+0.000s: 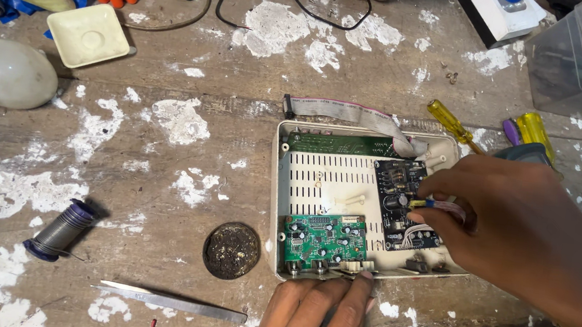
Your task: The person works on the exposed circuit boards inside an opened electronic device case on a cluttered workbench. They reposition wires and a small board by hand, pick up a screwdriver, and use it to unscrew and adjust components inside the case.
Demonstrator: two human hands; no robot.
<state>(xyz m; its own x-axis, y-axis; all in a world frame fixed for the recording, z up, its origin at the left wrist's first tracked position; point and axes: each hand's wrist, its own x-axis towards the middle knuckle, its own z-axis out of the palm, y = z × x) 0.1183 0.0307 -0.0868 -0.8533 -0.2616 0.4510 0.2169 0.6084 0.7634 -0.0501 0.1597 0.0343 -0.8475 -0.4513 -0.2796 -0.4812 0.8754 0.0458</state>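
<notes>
The case point(318, 181) lies open, lid off, at about 3 o'clock on the tabletop point(159, 170), with both boards seated inside, so the work looks mid-way. The right hand point(511, 218) pinches thin wires point(440, 204) over the black board point(404, 198) (fingers nearly closed). The left hand point(317, 320), loosely curled, presses the case's 6 o'clock edge beside the green board point(326, 240).

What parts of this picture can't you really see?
Head view:
- Right side of the open case: hidden by the right hand.
- What the right fingertips pinch at the black board: too small.
- Left hand: cut off by the bottom edge.
- Yellow screwdrivers: tips hidden behind the hand.
</notes>
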